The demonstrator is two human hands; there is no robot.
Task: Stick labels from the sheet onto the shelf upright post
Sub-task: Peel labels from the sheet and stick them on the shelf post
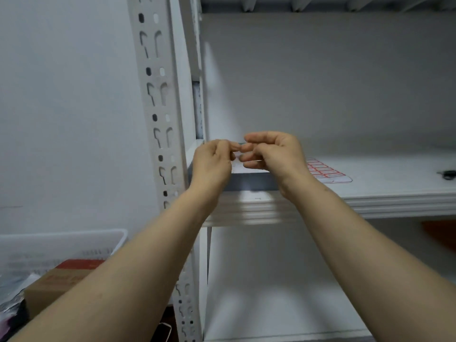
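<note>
I have both hands raised in front of the shelf, fingertips meeting just above its front edge. My left hand (212, 160) is curled, thumb and forefinger pinched together toward my right hand (267, 151), whose fingers are bent in and closing on the same spot. Something small and pale sits between the fingertips, possibly a label, but it is too blurred and too hidden by my fingers for me to say for sure.

The label sheet (325, 172) lies flat on the shelf board (382, 183), just to the right of my right wrist, its red-bordered labels in rows. The white upright post (160, 99), punched with slots and holes, stands just left of my left hand. A dark object (447, 174) rests at the far right of the shelf. Lower left, a white basket (74, 245) stands behind a cardboard box (56, 282).
</note>
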